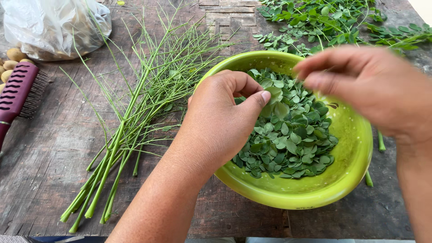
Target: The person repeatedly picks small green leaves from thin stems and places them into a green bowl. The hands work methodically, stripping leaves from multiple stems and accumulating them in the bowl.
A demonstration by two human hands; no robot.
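Leaves point(288, 130) fill the green bowl point(355, 148) right under both hands. I see my left hand point(225, 119) curled over the pile, thumb pinched to fingers — on what, I cannot tell. My right hand point(364, 85) hovers above, blurred, fingertips pinched together — bare stems point(130, 130) lie left.

Both hands, left hand point(222, 118) and right hand point(369, 87), pinch above the leaf-filled green bowl point(351, 155).

We see a hairbrush point(20, 92) at left, a plastic bag point(54, 24) top left, small brown fruits point(12, 56) beside it, all on a wooden table point(40, 153).
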